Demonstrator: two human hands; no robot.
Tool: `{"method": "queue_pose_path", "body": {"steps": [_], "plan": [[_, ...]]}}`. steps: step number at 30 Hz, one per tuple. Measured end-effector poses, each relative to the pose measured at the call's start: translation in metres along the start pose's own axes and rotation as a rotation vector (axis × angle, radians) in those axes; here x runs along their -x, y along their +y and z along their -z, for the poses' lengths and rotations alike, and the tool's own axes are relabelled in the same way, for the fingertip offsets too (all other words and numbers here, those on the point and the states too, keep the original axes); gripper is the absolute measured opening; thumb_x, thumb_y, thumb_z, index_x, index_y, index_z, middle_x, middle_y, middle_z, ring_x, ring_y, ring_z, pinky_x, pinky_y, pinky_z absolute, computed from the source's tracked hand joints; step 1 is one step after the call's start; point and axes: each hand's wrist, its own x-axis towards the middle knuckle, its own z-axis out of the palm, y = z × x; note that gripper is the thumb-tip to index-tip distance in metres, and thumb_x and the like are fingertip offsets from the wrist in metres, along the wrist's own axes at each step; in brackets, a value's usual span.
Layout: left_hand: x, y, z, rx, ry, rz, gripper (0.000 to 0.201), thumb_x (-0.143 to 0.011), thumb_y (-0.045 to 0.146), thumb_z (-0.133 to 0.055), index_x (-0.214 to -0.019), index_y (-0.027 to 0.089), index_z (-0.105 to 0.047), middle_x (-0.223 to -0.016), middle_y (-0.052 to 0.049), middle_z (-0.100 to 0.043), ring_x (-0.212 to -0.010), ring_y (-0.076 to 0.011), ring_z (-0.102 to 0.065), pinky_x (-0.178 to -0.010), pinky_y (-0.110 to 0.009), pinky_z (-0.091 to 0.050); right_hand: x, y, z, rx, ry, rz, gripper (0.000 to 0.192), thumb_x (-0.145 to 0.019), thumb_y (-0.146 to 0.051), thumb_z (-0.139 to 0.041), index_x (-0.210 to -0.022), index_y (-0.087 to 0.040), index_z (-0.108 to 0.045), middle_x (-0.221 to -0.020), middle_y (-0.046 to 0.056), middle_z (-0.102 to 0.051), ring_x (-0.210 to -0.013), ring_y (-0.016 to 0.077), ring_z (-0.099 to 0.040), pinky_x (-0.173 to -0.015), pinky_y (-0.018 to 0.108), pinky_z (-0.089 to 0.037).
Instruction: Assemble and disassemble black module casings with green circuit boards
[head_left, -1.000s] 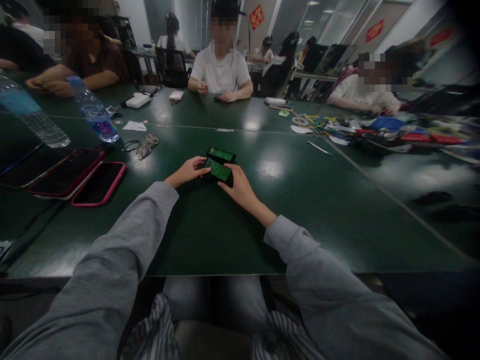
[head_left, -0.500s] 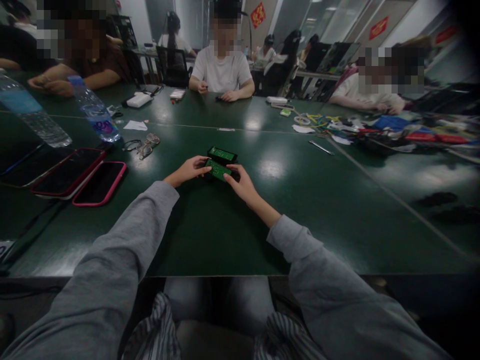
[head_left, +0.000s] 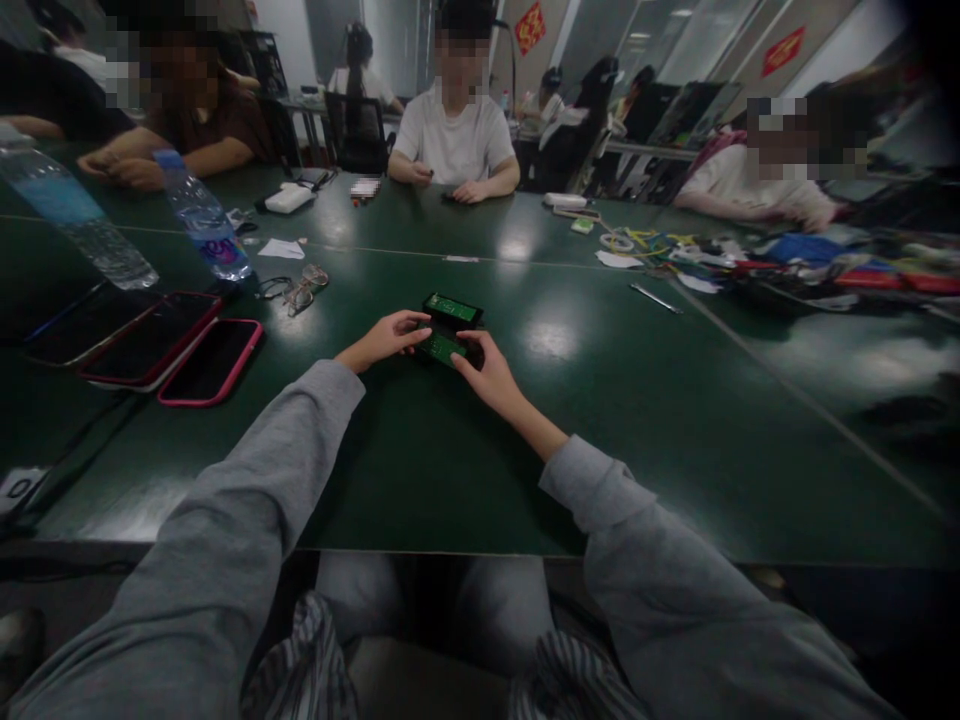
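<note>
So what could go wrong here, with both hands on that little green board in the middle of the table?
The near green board is pinched only by fingertips of the left hand and right hand, so it might slip onto the table. A second green board lies just behind; a push could knock it. The glasses and phones sit near the left sleeve and might get swept.
</note>
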Motion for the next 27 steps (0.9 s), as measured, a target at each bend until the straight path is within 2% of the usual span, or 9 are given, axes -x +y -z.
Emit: {"method": "queue_pose_path", "body": {"steps": [8,13,17,19,23,27], "plan": [[0.000,-0.001,0.001,-0.030,-0.001,-0.018,0.062,-0.078,0.052,-0.070,-0.128,0.017,-0.058,-0.116,-0.013,-0.065,-0.071,-0.0091,-0.057,-0.052,-0.019,-0.041,0.004,-0.011,0.001,0.113,-0.092,0.111,0.042,-0.082,-0.028,-0.064,-0.121,-0.022,-0.052,-0.123,0.010,-0.060,-0.117,0.0246,-0.057,-0.103,0.046,-0.045],[0.001,0.000,0.001,-0.045,-0.009,-0.018,0.062,-0.078,0.052,-0.070,-0.128,0.018,-0.059,-0.120,-0.014,-0.065,-0.076,-0.0109,-0.059,-0.053,-0.019,-0.041,0.006,-0.008,-0.002,0.105,-0.071,0.044,0.055,-0.081,-0.032,-0.067,-0.130,-0.018,-0.045,-0.129,0.014,-0.057,-0.121,0.0265,-0.057,-0.104,0.047,-0.046],[0.001,-0.001,0.001,-0.038,-0.008,-0.039,0.062,-0.077,0.053,-0.071,-0.128,0.019,-0.060,-0.121,-0.014,-0.065,-0.077,-0.0116,-0.060,-0.053,-0.019,-0.042,0.007,-0.010,-0.001,0.132,-0.084,-0.003,0.053,-0.080,-0.034,-0.067,-0.127,-0.018,-0.049,-0.118,0.013,-0.063,-0.107,0.0272,-0.064,-0.094,0.047,-0.051],[0.000,-0.002,0.000,-0.027,-0.001,-0.032,0.062,-0.077,0.053,-0.071,-0.128,0.019,-0.060,-0.122,-0.014,-0.065,-0.074,-0.0105,-0.060,-0.054,-0.019,-0.044,0.006,-0.013,0.002,0.182,-0.080,0.031,0.050,-0.081,-0.030,-0.065,-0.127,-0.020,-0.050,-0.117,0.012,-0.064,-0.105,0.0275,-0.064,-0.093,0.048,-0.051],[-0.001,-0.002,-0.001,-0.009,0.030,-0.026,0.059,-0.079,0.052,-0.069,-0.127,0.017,-0.060,-0.120,-0.014,-0.064,-0.061,-0.0058,-0.055,-0.053,-0.021,-0.045,0.005,-0.021,0.007,0.374,-0.088,0.177,0.057,-0.078,-0.012,-0.058,-0.133,-0.020,-0.048,-0.133,0.014,-0.056,-0.126,0.0319,-0.052,-0.104,0.054,-0.043],[-0.003,-0.003,-0.001,-0.046,0.055,-0.031,0.054,-0.083,0.052,-0.065,-0.123,0.017,-0.063,-0.102,-0.009,-0.068,-0.051,-0.0035,-0.047,-0.046,-0.020,-0.038,0.008,-0.029,0.006,0.493,-0.150,0.249,0.065,-0.076,-0.005,-0.056,-0.137,-0.020,-0.044,-0.141,0.015,-0.050,-0.135,0.0341,-0.042,-0.106,0.058,-0.040]]}}
